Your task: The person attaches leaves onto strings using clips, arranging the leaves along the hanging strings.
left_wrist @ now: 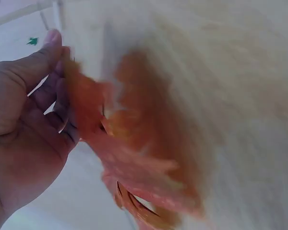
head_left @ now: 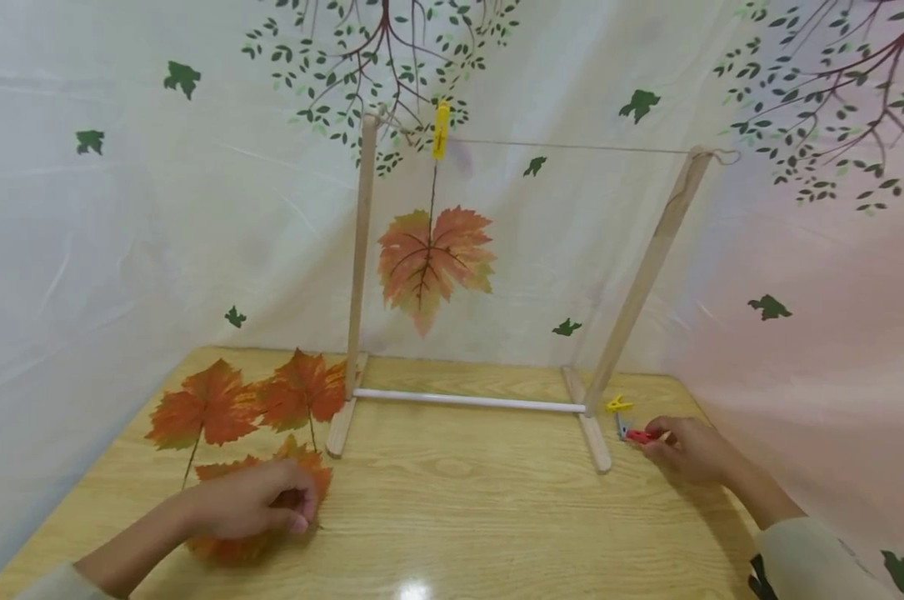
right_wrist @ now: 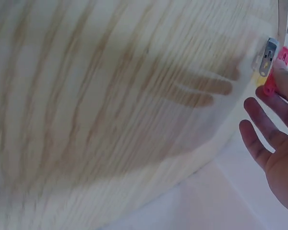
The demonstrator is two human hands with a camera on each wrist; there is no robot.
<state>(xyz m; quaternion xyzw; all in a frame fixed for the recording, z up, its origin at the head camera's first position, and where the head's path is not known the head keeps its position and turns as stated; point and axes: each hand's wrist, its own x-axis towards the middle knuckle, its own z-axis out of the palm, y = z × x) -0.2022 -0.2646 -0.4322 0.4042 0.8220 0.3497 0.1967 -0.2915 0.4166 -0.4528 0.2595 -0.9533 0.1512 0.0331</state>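
Note:
My left hand (head_left: 252,500) pinches an orange artificial leaf (left_wrist: 93,105) at its edge between thumb and fingers, tilted up off the table in the left wrist view. Over at the right, thumb and forefinger of my right hand (head_left: 687,450) pinch a red clothespin (head_left: 639,436). Close beside it lie a grey clothespin (right_wrist: 268,57) and a yellow clothespin (head_left: 619,404). Another leaf (head_left: 432,258) hangs by its stem from a string (head_left: 571,147), held there by a yellow clothespin (head_left: 441,131).
A wooden frame with a left post (head_left: 362,250), a right post (head_left: 650,275) and a white lower bar (head_left: 466,402) stands on the table (head_left: 452,500). Two orange leaves, one (head_left: 207,404) left of the other (head_left: 302,387), lie beside its left foot. A printed cloth (head_left: 272,208) hangs behind.

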